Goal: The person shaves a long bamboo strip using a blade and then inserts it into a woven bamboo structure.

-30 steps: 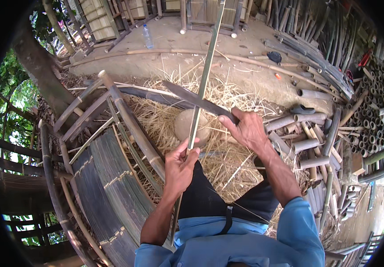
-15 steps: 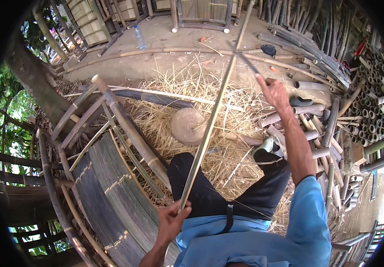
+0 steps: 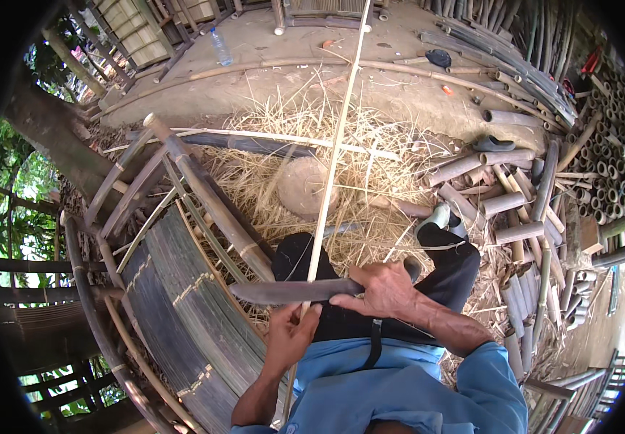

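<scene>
A long, pale bamboo strip (image 3: pixel 333 159) runs from my lap away past the straw. My left hand (image 3: pixel 291 334) grips it near waist height, thumb and fingers closed round it. In my right hand (image 3: pixel 385 289) is the handle of a machete (image 3: pixel 291 291). Its broad, dark blade lies crosswise over the strip, just beyond my left fingers, with the tip pointing left. Whether the edge is pressed into the bamboo cannot be made out.
Bamboo shavings (image 3: pixel 377 173) cover the ground around a round wooden block (image 3: pixel 305 189). A bamboo-slat seat (image 3: pixel 182 289) with a pole frame stands at my left. Cut bamboo pieces (image 3: pixel 504 204) lie at right, below stacked tubes (image 3: pixel 609 166). A plastic bottle (image 3: pixel 220 48) stands farther off.
My right hand has brought the machete from far along the strip back to just beyond my left hand. The strip's upper face now looks paler, and its far end has shifted left.
</scene>
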`<state>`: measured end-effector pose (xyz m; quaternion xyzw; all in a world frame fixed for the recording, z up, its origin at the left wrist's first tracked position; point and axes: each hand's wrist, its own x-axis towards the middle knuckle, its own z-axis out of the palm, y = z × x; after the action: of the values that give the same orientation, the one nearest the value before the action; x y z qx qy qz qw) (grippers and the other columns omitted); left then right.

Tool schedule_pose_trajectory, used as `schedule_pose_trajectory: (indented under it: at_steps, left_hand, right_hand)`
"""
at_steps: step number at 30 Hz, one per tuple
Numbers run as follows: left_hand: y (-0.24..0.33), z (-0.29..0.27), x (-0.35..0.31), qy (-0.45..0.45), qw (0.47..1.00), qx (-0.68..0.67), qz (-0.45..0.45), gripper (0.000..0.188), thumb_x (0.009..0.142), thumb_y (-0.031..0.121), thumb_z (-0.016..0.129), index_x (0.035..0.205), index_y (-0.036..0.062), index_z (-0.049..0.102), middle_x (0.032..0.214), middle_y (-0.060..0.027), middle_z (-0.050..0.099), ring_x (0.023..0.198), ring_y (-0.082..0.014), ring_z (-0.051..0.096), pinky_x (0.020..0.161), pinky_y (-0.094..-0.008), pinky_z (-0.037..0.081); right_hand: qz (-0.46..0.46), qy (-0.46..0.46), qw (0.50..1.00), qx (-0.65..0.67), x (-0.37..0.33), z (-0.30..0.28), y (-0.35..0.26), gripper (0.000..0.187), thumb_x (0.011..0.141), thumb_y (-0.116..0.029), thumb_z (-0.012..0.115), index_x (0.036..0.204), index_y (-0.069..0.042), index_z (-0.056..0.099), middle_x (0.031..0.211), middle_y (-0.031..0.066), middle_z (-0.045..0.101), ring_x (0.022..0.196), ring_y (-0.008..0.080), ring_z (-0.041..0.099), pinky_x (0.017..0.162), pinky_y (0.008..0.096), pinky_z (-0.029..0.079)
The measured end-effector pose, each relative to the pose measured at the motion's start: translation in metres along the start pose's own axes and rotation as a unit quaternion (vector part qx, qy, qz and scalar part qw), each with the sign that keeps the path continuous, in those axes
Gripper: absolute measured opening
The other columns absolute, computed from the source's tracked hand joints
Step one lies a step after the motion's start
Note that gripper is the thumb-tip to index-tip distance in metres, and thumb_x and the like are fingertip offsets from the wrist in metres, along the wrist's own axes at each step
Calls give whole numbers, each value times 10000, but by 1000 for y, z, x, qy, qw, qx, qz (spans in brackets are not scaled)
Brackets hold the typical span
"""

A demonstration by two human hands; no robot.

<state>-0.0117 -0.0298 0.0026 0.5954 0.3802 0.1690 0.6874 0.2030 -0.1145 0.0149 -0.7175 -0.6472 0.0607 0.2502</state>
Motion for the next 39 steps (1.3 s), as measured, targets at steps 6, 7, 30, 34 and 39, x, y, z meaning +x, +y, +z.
schedule_pose_trajectory:
  at_steps: [6, 7, 30, 34, 39]
  left_hand:
    - [6, -8, -44, 28, 998, 24, -40, 292, 978, 79, 632, 1258, -4, 634, 663, 94, 432, 558, 7, 355, 499, -205, 262]
    - [4, -11, -48, 27, 999, 24, -41, 292, 978, 79, 632, 1258, -4, 634, 663, 94, 432, 558, 7, 355, 499, -205, 262]
    - [6, -3, 0, 6, 1000, 15, -15, 310, 974, 95, 642, 1270, 3, 646, 648, 52, 540, 552, -14, 479, 476, -202, 354]
    - [13, 13, -1, 23, 1000, 17, -13, 247, 967, 76, 639, 1195, -16, 657, 630, 60, 522, 517, -11, 442, 453, -209, 320]
    - [4, 11, -43, 30, 997, 52, -49, 288, 904, 52, 729, 1171, -38, 670, 668, 58, 549, 548, -11, 448, 465, -207, 316]
  right_hand:
    - [-14, -66, 998, 14, 20, -6, 33, 591, 855, -637, 665, 745, -58, 636, 580, 104, 617, 562, 319, 663, 521, 428, 518]
    - [-45, -41, 998, -15, 25, -3, 38, 611, 839, -663, 667, 732, -61, 639, 578, 96, 624, 548, 292, 659, 516, 411, 517]
    - [-2, 4, 1000, 24, -1, 13, 23, 598, 863, -661, 646, 718, -82, 625, 565, 98, 587, 518, 262, 652, 481, 401, 524]
    - [8, 2, 1000, 30, -9, 13, 26, 613, 859, -670, 641, 741, -69, 659, 571, 109, 600, 532, 288, 660, 500, 423, 526]
    - [189, 24, 982, 0, 45, -14, 128, 728, 925, -722, 492, 841, -49, 756, 496, 142, 572, 459, 287, 615, 460, 453, 491]
